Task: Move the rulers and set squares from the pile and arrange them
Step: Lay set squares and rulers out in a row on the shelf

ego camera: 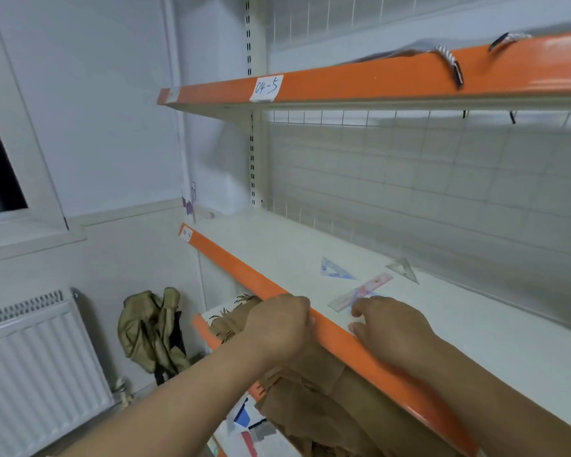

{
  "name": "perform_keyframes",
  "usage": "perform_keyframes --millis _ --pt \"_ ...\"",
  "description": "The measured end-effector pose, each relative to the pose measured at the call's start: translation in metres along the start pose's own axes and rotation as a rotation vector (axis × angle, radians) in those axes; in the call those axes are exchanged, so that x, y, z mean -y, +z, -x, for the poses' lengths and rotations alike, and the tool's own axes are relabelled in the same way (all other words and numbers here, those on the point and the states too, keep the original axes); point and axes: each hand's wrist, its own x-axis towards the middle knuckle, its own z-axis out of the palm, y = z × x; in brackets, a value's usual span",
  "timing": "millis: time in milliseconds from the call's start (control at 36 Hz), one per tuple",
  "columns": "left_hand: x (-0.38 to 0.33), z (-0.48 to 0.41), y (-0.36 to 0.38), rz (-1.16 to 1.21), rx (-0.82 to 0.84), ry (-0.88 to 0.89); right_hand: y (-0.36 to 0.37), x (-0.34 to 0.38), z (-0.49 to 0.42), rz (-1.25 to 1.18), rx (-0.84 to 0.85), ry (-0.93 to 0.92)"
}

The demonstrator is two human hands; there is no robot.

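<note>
The pink ruler is found just beyond the right hand, long axis slanting away rightward; curled fingers reach its near end, grip unclear. The left hand, curled at the shelf edge, grip likewise unclear, is farther.

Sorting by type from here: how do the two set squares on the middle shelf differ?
The blue set square is tinted with printed marks; the clear set square is colourless. The blue set square lies left, nearer the front of the shelf; the clear set square lies right, nearer the wire back panel. Both are triangular and lie flat, apart.
</note>
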Motion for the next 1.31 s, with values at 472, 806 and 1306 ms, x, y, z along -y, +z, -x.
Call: perform_keyframes --millis 472,806,1306 --pt "0.029 -0.110 0.017 -0.041 0.105 -0.015 0.033 -0.083 -0.132 0.120 0.174 -0.106" --pt "0.032 -0.142 0.028 -0.006 0.247 0.118 0.033 -0.106 -0.147 0.098 0.256 -0.172" --pt "0.038 -0.166 0.019 -0.067 0.048 0.324 0.006 -0.086 -0.118 -0.694 0.052 0.079"
